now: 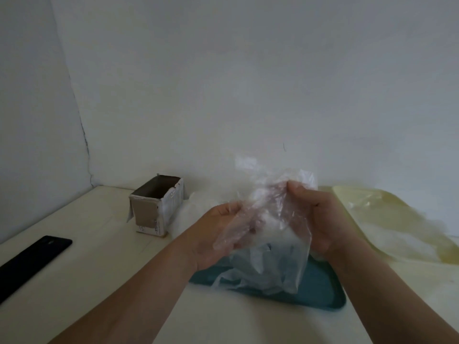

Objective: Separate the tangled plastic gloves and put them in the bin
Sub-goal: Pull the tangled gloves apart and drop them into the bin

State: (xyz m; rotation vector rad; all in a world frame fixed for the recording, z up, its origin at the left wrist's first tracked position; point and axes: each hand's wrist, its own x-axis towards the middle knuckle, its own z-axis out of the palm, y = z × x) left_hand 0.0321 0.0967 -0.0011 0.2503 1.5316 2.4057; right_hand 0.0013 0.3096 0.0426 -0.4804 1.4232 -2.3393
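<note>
Far to the left of both hands, a flat black object lies on the pale counter at the frame edge; what it is cannot be told. Nearer, but still left of the fingers and farther back, 1 open-topped cardboard box stands upright close to the wall. Its inside is dark, and I cannot tell whether anything lies in it. Between the box and the hands sits a blurred pale heap, too soft to make out.

The left hand is turned palm inward. Its fingers curl into a clump of clear plastic gloves and show through the film. The clump is held up off the counter between the 2 hands. Its loose ends hang down over a teal tray that lies directly below the fingers; whether they touch the tray cannot be told. The right hand grips the same clump from the other side, its fingers pinched together on the upper part of the film. Neither hand is spread, and both have hold of the gloves.

To the right of the right hand's fingers and a little behind them, a crumpled yellowish plastic sheet lies over the counter.
</note>
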